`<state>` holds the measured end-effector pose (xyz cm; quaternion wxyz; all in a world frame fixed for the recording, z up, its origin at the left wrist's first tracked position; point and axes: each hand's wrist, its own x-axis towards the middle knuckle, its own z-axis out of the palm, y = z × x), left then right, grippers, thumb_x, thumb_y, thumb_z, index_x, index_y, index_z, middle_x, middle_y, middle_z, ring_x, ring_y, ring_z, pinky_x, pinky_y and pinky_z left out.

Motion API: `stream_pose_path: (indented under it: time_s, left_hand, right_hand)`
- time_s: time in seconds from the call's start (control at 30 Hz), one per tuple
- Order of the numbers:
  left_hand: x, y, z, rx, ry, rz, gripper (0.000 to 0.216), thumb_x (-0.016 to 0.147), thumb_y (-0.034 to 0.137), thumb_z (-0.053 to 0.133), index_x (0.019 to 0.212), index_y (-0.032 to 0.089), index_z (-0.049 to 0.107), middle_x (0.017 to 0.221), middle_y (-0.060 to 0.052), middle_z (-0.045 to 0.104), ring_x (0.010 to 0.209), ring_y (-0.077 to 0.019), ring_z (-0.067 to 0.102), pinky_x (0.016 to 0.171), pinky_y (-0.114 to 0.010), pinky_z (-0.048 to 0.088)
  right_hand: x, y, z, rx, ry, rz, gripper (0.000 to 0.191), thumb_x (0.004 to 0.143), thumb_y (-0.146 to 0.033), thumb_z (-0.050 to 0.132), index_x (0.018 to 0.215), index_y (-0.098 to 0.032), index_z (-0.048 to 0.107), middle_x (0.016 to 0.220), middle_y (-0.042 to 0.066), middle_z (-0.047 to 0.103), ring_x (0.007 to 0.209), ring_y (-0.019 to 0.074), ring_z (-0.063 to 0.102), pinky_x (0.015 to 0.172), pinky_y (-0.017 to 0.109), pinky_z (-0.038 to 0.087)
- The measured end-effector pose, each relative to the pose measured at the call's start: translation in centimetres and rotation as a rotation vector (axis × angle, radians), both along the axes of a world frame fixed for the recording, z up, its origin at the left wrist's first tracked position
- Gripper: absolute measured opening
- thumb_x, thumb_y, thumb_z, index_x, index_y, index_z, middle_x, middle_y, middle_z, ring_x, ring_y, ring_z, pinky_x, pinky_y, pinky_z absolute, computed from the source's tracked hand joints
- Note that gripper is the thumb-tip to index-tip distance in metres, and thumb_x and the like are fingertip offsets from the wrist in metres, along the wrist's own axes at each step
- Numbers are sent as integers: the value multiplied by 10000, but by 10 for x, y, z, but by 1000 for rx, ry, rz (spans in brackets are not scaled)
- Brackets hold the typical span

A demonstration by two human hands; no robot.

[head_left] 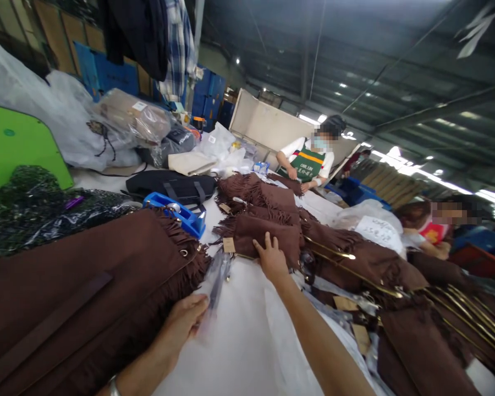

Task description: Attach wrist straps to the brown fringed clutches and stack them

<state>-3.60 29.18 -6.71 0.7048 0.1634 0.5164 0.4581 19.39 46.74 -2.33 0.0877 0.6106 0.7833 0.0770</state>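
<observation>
My right hand (272, 257) reaches far over the white table (239, 335) and grips the near edge of a brown fringed suede bag (264, 234) with a paper tag at its left end. My left hand (185, 319) is closed on the end of a clear plastic sleeve (216, 278) that runs toward the bag. A large brown fringed piece (78, 297) lies just left of that hand.
More brown fringed bags with gold chains (367, 264) spread to the right. A blue tape dispenser (177, 212), a black bag (173, 186) and plastic-wrapped goods (136, 118) sit behind. One person in a green apron (307, 162) works opposite, another (433, 228) at right.
</observation>
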Motion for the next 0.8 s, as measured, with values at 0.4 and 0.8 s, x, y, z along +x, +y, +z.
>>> stream_pose_path:
  time_s: [0.4,0.8]
  left_hand:
    - [21,30,-35,-24,12,142,336,664,149,781,967,148,635,972,-126,719,879,-281,706,752,-332,546]
    - [25,45,-45,40,6,165,276,673,80,756,924,135,654,912,-122,724,893,-290,708,836,-370,557]
  right_hand:
    - [-1,7,-7,84,11,-18,688,863,-322,674,1464,-413,351,1626,97,72,1422,406,228,941,499,467]
    - [3,18,-17,103,50,-20,683,866,-333,669,1464,-408,349,1631,76,32,1422,414,211,957,515,451]
